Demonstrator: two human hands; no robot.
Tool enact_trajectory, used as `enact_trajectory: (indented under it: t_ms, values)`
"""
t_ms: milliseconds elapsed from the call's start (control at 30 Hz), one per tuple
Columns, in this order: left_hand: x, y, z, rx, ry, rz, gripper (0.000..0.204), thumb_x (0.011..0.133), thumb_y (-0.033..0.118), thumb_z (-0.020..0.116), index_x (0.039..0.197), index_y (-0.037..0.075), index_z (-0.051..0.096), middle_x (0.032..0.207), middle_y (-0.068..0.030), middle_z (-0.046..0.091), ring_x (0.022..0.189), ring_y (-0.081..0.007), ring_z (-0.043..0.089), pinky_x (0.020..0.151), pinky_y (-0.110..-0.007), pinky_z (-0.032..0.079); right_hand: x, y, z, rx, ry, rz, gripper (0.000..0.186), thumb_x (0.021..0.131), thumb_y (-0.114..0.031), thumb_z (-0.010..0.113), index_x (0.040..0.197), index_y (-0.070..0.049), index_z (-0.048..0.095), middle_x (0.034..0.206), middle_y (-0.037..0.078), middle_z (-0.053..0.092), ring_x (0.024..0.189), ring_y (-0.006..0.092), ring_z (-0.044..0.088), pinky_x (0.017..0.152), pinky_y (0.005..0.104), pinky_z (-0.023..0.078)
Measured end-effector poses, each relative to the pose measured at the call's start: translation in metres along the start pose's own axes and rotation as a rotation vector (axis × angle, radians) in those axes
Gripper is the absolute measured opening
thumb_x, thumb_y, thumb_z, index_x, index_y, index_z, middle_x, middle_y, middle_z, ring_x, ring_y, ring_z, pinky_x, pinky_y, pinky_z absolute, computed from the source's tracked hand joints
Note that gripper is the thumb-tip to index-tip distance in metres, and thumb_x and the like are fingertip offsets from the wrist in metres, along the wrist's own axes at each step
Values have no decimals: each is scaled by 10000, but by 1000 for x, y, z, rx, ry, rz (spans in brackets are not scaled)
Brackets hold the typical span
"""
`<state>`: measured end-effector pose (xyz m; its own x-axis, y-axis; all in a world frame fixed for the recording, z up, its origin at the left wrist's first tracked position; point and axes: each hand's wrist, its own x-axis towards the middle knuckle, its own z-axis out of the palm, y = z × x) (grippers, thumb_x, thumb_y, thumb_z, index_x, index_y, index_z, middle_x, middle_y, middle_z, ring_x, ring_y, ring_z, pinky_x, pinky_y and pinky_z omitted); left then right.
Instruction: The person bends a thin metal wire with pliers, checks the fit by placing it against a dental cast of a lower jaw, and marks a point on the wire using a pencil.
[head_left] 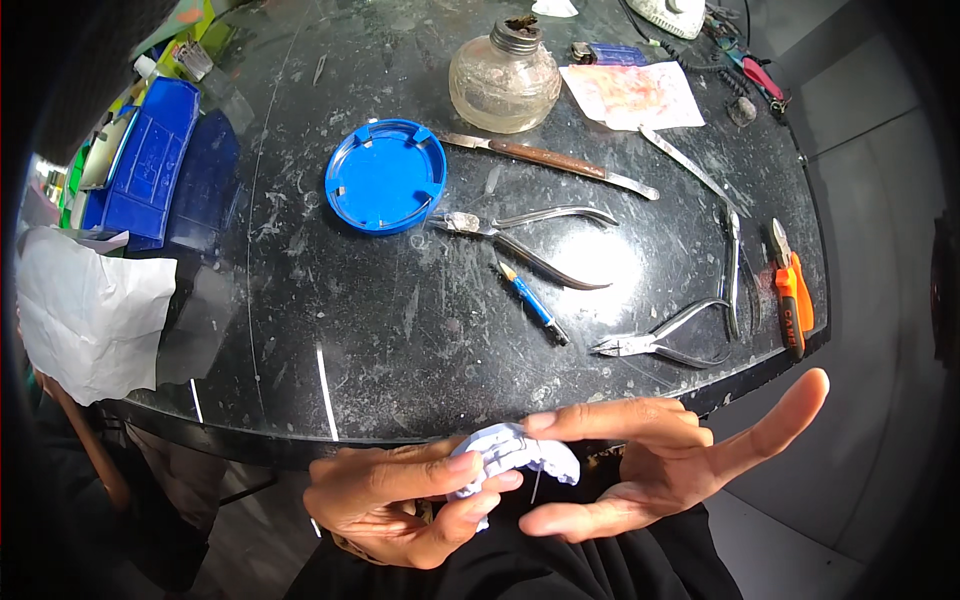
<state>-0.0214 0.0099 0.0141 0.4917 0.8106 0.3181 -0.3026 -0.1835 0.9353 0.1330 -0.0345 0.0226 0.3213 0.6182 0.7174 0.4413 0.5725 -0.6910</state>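
Observation:
My left hand (405,500) grips a pale lilac horseshoe-shaped dental cast (500,450) between thumb and fingers, in front of the table's near edge. From the cast's right part a thin metal wire (535,487) sticks downward. My right hand (660,460) reaches in from the right, a fingertip touching the cast's upper edge. Its thumb is spread away below, close to the wire, and another finger stretches out to the right. Beyond my hands lie a short blue pencil (532,303), pliers with curved handles (540,240) and a second pair of metal pliers (665,340).
On the dark table are a round blue lid (387,178), a wooden-handled knife (550,157), a glass burner jar (505,82), a stained paper (635,95) and orange-handled cutters (790,295). A blue box (150,165) and crumpled white paper (92,310) are at the left.

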Motion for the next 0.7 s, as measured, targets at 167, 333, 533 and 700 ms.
enact_trajectory:
  t_ms: [167, 333, 533, 700]
  values:
    - [1, -9, -8, 100, -137, 135, 241, 732, -31, 571, 965, -56, 519, 668, -168, 617, 646, -221, 649, 581, -323, 565, -13, 7, 6, 180, 118, -25, 1219, 582, -45, 778, 1298, -23, -208, 655, 267, 599, 500, 245, 625, 453, 244, 494]
    - [-6, -2, -3, 18, -61, 33, 127, 700, -109, 645, 810, -108, 583, 659, -92, 596, 676, -164, 632, 683, -300, 566, -16, 2, 7, 135, 224, 80, 1217, 591, -48, 784, 1302, -45, -204, 687, 274, 602, 549, 272, 640, 477, 277, 512]
    - [-7, 2, -2, -30, 43, -94, 125, 711, -125, 622, 826, -122, 570, 715, -102, 605, 750, -213, 642, 704, -310, 561, -7, 9, -4, 96, -65, -26, 1187, 614, -24, 769, 1292, -41, -205, 706, 260, 609, 568, 283, 644, 503, 309, 526]
    - [3, 6, -21, 361, -397, 66, 135, 741, -111, 593, 868, -124, 551, 794, -130, 608, 794, -233, 638, 731, -318, 552, -11, 2, -2, 115, -3, 58, 1187, 618, -14, 765, 1283, -47, -218, 711, 264, 607, 576, 293, 642, 512, 322, 535]
